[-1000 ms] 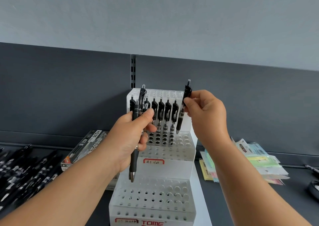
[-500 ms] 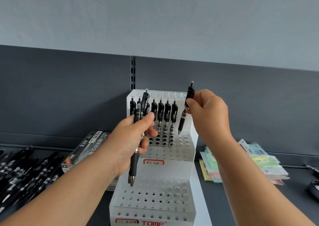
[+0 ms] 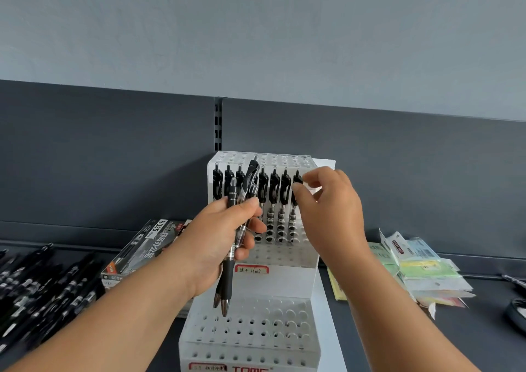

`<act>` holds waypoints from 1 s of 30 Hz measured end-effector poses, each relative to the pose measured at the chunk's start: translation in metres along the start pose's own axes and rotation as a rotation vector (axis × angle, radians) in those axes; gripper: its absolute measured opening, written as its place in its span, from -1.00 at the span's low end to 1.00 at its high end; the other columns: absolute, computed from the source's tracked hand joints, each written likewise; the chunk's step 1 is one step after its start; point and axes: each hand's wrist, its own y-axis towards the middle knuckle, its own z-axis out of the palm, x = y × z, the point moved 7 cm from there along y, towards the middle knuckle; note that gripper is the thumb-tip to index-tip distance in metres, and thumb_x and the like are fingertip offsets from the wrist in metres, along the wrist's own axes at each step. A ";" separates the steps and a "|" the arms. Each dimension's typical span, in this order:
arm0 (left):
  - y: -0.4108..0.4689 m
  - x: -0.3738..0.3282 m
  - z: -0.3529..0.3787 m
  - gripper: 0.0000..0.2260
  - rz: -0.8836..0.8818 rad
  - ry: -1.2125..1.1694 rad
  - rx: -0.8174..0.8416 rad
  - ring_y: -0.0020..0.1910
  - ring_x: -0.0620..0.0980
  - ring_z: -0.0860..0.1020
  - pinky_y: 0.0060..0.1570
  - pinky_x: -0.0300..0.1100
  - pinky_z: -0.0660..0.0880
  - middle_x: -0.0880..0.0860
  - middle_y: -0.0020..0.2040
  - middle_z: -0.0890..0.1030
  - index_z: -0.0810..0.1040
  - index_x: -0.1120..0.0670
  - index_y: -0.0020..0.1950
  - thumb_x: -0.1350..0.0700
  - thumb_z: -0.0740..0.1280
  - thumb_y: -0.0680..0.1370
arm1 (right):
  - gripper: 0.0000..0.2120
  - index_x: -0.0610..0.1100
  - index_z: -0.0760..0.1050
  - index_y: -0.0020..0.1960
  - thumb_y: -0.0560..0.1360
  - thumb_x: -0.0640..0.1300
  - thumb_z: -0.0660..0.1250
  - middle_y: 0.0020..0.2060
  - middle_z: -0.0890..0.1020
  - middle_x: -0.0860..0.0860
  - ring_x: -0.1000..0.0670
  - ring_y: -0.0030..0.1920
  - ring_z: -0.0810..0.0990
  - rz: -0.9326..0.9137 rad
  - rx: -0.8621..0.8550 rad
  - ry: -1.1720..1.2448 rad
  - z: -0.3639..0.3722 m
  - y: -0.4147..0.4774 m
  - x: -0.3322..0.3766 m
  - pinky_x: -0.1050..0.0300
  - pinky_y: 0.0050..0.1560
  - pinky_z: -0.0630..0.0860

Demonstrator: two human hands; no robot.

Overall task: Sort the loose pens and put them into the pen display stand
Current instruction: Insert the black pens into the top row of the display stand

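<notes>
1. Head view: the white tiered pen display stand [image 3: 284, 283] holds a row of black pens [image 3: 274, 189] upright in its middle tier.
2. The left hand [image 3: 216, 243] grips two pens [image 3: 227, 286], tips down, in front of the stand.
3. The right hand [image 3: 333, 209], fingers loosely curled, has thumb and forefinger at the top of the rightmost pen [image 3: 293, 218], which stands in the row. Whether it pinches the pen I cannot tell.
4. Loose pens [image 3: 34, 283] lie far left, beside a pen box [image 3: 142, 252].

That stand [image 3: 284, 282] looks like matt frosted plastic. The pens [image 3: 227, 283] are glossy black plastic, clear barrels, shiny metal tips. The box [image 3: 142, 246] at 9 o'clock is glossy card, the packets [image 3: 421, 269] at 3 crinkly plastic film.
</notes>
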 end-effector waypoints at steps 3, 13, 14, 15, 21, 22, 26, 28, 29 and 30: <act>-0.001 -0.002 0.005 -0.82 0.041 0.074 0.022 -0.41 -0.07 0.43 -0.49 -0.24 0.32 0.07 -0.26 0.57 0.55 0.16 0.03 0.05 0.32 0.55 | -0.85 -0.03 0.53 -0.08 0.52 0.05 0.30 -0.23 0.59 0.12 0.13 -0.24 0.54 0.061 0.173 0.274 0.009 -0.010 0.019 0.20 -0.19 0.46; -0.004 0.004 0.008 -0.90 0.031 0.134 0.030 -0.42 -0.06 0.49 -0.45 -0.21 0.41 0.07 -0.29 0.59 0.50 0.14 0.02 0.12 0.29 0.58 | -0.90 -0.16 0.58 -0.06 0.56 -0.18 0.29 -0.25 0.62 -0.04 0.04 -0.24 0.53 0.386 0.325 0.892 0.017 -0.007 0.000 0.18 -0.18 0.49; -0.004 0.003 0.008 -0.90 0.026 0.120 0.029 -0.43 -0.06 0.48 -0.47 -0.22 0.39 0.07 -0.32 0.59 0.49 0.14 0.01 0.11 0.29 0.58 | -0.90 -0.15 0.57 -0.02 0.56 -0.19 0.28 -0.25 0.62 -0.02 0.06 -0.27 0.53 0.400 0.369 0.964 0.019 -0.008 0.001 0.20 -0.22 0.48; -0.005 0.002 0.008 -0.89 0.021 0.097 0.030 -0.45 -0.05 0.46 -0.49 -0.23 0.37 0.08 -0.34 0.59 0.48 0.14 0.00 0.10 0.29 0.58 | -0.88 -0.15 0.57 0.01 0.57 -0.20 0.26 -0.24 0.62 -0.01 0.08 -0.29 0.53 0.414 0.428 1.046 0.021 -0.011 0.003 0.22 -0.25 0.48; -0.005 -0.002 0.013 -0.87 0.023 0.058 0.043 -0.45 -0.01 0.52 -0.45 -0.19 0.43 0.13 -0.35 0.63 0.47 0.14 -0.02 0.07 0.26 0.59 | -0.86 -0.21 0.53 -0.08 0.56 -0.32 0.21 -0.28 0.60 -0.06 0.07 -0.31 0.52 0.421 0.464 1.159 0.020 -0.013 0.002 0.26 -0.29 0.50; -0.003 -0.001 0.013 -0.86 0.032 0.066 0.033 -0.40 0.01 0.57 -0.40 -0.16 0.49 0.13 -0.33 0.65 0.48 0.15 -0.02 0.08 0.26 0.59 | -0.85 -0.19 0.52 -0.13 0.56 -0.31 0.22 -0.29 0.60 -0.04 0.06 -0.29 0.52 0.399 0.411 1.093 0.014 -0.009 -0.001 0.23 -0.25 0.50; 0.004 0.003 0.005 -0.84 0.059 0.088 -0.048 -0.27 0.00 0.61 -0.24 -0.09 0.55 0.09 -0.25 0.67 0.54 0.16 -0.02 0.07 0.28 0.58 | -0.84 -0.08 0.54 -0.12 0.57 -0.25 0.25 -0.25 0.66 0.00 0.07 -0.25 0.60 0.252 0.060 0.714 -0.027 0.015 -0.010 0.18 -0.18 0.56; 0.006 0.003 0.001 -0.83 0.059 0.114 -0.067 -0.28 -0.01 0.59 -0.26 -0.12 0.54 0.06 -0.27 0.66 0.56 0.14 -0.03 0.05 0.27 0.58 | -0.85 -0.03 0.53 -0.09 0.57 -0.22 0.23 -0.24 0.66 0.03 0.10 -0.26 0.62 0.159 -0.055 0.555 -0.042 0.023 -0.009 0.14 -0.15 0.58; 0.007 0.003 0.001 -0.83 0.062 0.126 -0.068 -0.30 -0.02 0.57 -0.29 -0.14 0.53 0.06 -0.28 0.64 0.56 0.13 -0.02 0.05 0.27 0.58 | -0.86 -0.03 0.53 -0.07 0.57 -0.21 0.23 -0.24 0.65 0.05 0.09 -0.25 0.62 0.114 -0.079 0.473 -0.044 0.025 -0.007 0.11 -0.12 0.58; 0.007 0.003 0.001 -0.83 0.065 0.136 -0.066 -0.33 -0.03 0.54 -0.33 -0.15 0.52 0.06 -0.29 0.62 0.57 0.13 -0.02 0.04 0.28 0.58 | -0.87 -0.03 0.52 -0.04 0.57 -0.19 0.22 -0.23 0.63 0.08 0.07 -0.23 0.61 0.075 -0.086 0.391 -0.045 0.026 -0.005 0.09 -0.10 0.57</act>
